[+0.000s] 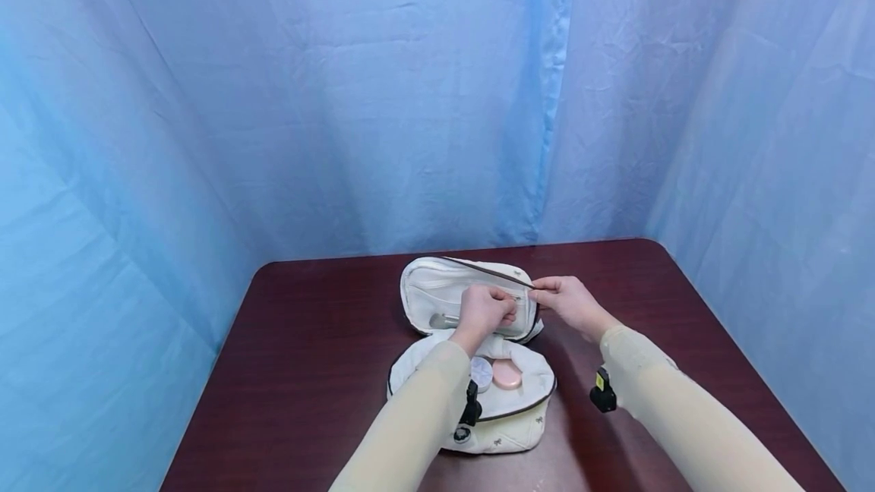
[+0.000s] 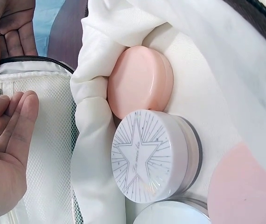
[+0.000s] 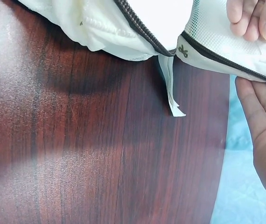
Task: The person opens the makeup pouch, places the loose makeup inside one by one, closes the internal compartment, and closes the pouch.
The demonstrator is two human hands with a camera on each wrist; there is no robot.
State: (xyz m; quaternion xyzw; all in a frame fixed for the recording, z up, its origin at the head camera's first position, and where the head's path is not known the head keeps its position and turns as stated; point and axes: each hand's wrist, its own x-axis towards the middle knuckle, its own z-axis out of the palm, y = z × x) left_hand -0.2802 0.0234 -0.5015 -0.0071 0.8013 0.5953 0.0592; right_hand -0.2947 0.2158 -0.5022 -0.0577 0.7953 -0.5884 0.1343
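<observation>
A white makeup bag (image 1: 506,433) with dark zipper trim stands unzipped on the table, its lid (image 1: 429,279) folded back. My left hand (image 1: 484,313) reaches over the lid and pinches the small metal zipper pull (image 2: 0,90) of its mesh pocket (image 2: 49,140). At the lid's right corner, my right hand (image 1: 574,304) grips the edge, thumb inside and fingers behind. A makeup brush (image 1: 444,320) shows at the lid, partly hidden by my left hand. Inside the bag are a pink round compact (image 2: 135,84) and a white jar with a star on top (image 2: 142,158).
The dark red wooden table (image 1: 307,370) extends around the bag. Blue curtains (image 1: 410,97) hang behind it and on both sides. A white fabric strap (image 3: 169,86) sticks out from the bag's side. More round items, one pale pink (image 2: 247,186), lie in the bag.
</observation>
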